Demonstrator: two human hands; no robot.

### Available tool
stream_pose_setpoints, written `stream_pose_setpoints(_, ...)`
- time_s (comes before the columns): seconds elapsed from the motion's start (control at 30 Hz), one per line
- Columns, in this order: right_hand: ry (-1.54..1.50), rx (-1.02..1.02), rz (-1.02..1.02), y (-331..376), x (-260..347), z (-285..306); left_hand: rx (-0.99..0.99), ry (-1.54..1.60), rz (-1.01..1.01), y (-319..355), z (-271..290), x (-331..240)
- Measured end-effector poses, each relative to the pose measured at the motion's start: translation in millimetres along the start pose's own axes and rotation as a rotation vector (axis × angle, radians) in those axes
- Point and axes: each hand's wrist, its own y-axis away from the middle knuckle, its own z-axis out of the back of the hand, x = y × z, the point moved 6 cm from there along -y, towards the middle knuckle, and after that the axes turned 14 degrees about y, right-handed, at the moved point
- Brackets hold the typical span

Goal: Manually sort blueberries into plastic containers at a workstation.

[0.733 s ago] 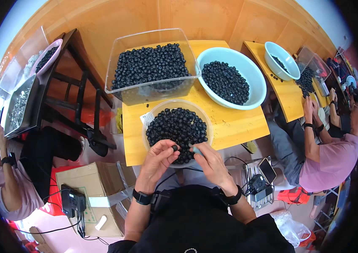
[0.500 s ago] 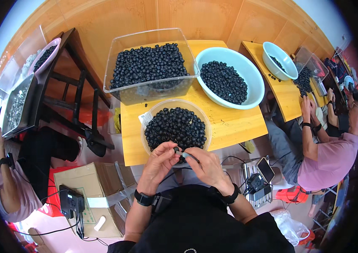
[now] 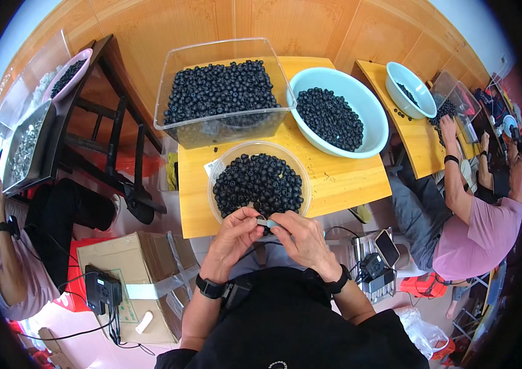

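Step in hand, seemingly: grey strip-like tool [image 3: 264, 222] worked against small dark piece [image 3: 261, 216], likely bead. Left hand [image 3: 235, 231] pinching piece, right hand [image 3: 305, 238] gripping tool, over near rim of clear round tub [image 3: 211, 184]. Next move likely calls for steady pinch. Black beads [image 3: 256, 179]: round, holed, heaped in tub, near edge of tabletop [image 3: 348, 186].

Black, rounded beads [image 3: 255, 178] with small holes are heaped loosely in a round, clear tub [image 3: 259, 147], open at the top. A small, pale grey tool [image 3: 264, 222] is held roughly level at the tub's near edge, its ends partly hidden
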Motion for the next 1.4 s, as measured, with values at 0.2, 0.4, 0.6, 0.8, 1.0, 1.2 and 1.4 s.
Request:
stream_pose_setpoints(0.2, -0.031, 0.009, 0.069, -2.5, -0.4, -2.8, 0.023, 0.033, 0.017, 4.4, -6.7, -3.6)
stream_pose_setpoints(0.4, 0.073, -0.153, -0.085, -5.8, -39.8, 1.6, 0.224, 0.055, 0.119, 17.1, -31.1, 2.4)
stream_pose_setpoints(0.6, -0.045, -0.084, -0.092, -6.2, -18.9, 8.4, 0.105, 0.079, 0.021, 8.1, -21.1, -0.9)
stream_pose_setpoints(0.8, 0.04, -0.036, -0.058, -7.1, -7.8, 8.4, 0.016, 0.059, -0.024, 6.6, -3.0, 1.0)
stream_pose_setpoints(1.0, -0.278, -0.048, -0.117, -6.1, -11.1, 5.8, -0.02, 0.065, -0.008, 4.1, -1.7, 6.5)
stream_pose_setpoints(1.2, -0.469, 0.141, -0.214, -6.0, -8.9, -12.0, -0.004, -0.018, 0.005, 5.6, -9.1, 8.4)
stream_pose_setpoints(1.4, -0.907, 0.283, -0.456, 4.6, -16.4, -32.4, 0.043, -0.08, 0.116, 11.3, -2.9, 10.6)
